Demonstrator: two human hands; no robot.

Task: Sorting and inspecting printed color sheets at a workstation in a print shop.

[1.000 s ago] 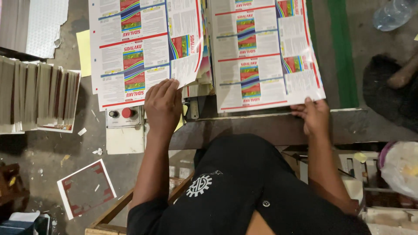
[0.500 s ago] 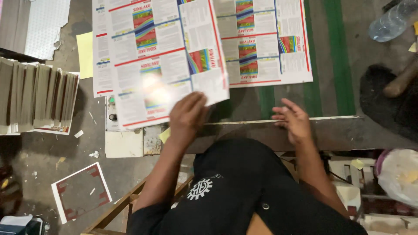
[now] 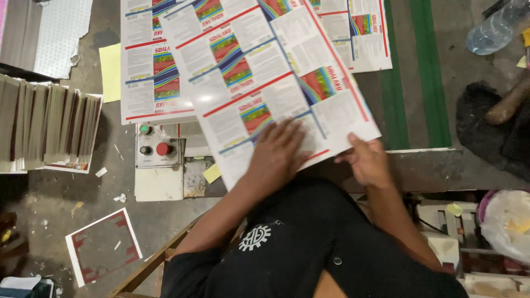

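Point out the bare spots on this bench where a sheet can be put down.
Bare: the dark bench strip with green stripes, right of the printed stacks, and the near edge beside the right hand. Crowded: the middle, where the left hand presses the skewed top sheet.

Print shop or packaging workshop: big printed label sheets (image 3: 265,83) on a machine bed, control box with red button (image 3: 159,148), stacked sheet bundles (image 3: 47,129), paper scraps on a grimy concrete floor (image 3: 49,209).

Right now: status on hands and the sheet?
Left hand flat on the tilted printed sheet. Right hand pinching its near corner. Second printed sheet lies underneath.
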